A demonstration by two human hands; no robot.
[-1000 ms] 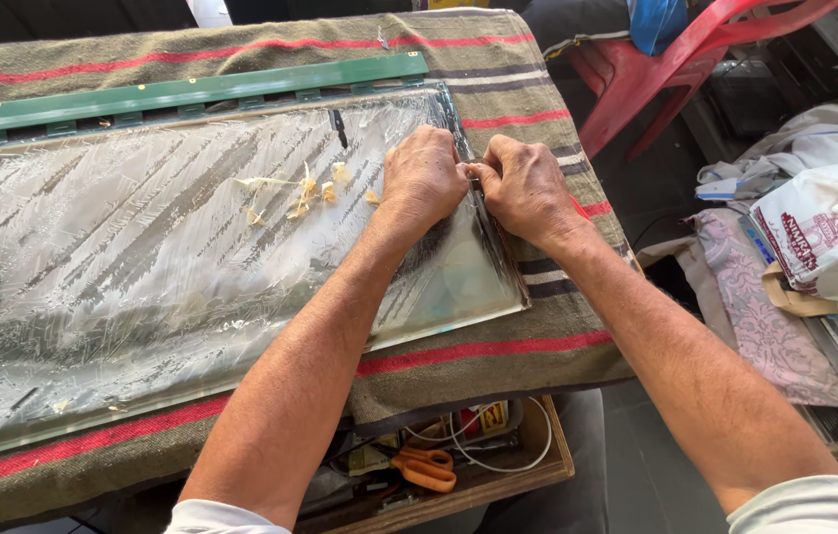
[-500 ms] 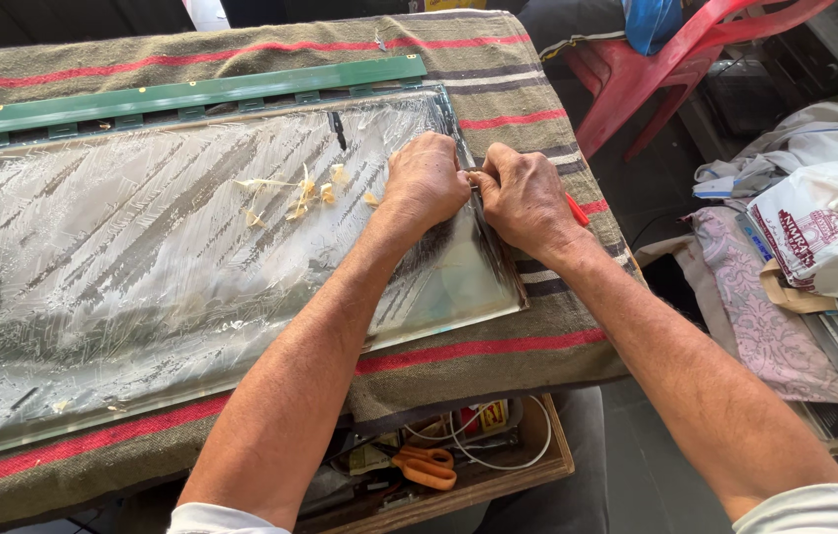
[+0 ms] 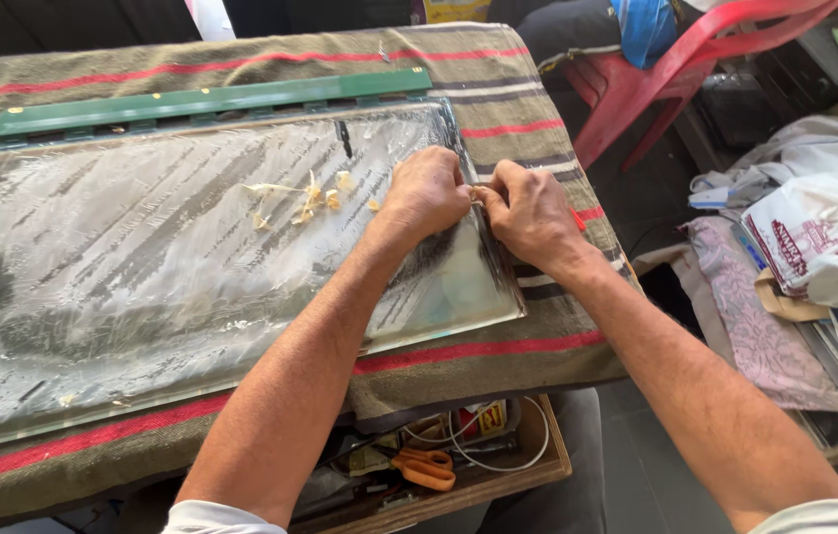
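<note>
A large glass panel smeared with residue lies flat on a striped olive blanket. Both my hands work at its right edge. My left hand is closed, fingers pinching something small at the edge; what it grips is hidden. My right hand presses next to it, fingers curled on the same spot of the dark edge strip. A small red object peeks out under my right hand. Yellowish peeled scraps lie on the glass left of my hands.
A green metal bar lies along the panel's far edge. Below the table edge, a wooden tray holds orange-handled scissors and cables. A red plastic chair stands at right, with cloths and a white plastic bag beside it.
Both hands stay at the panel's right edge, shifting only slightly; the view has moved a little.
</note>
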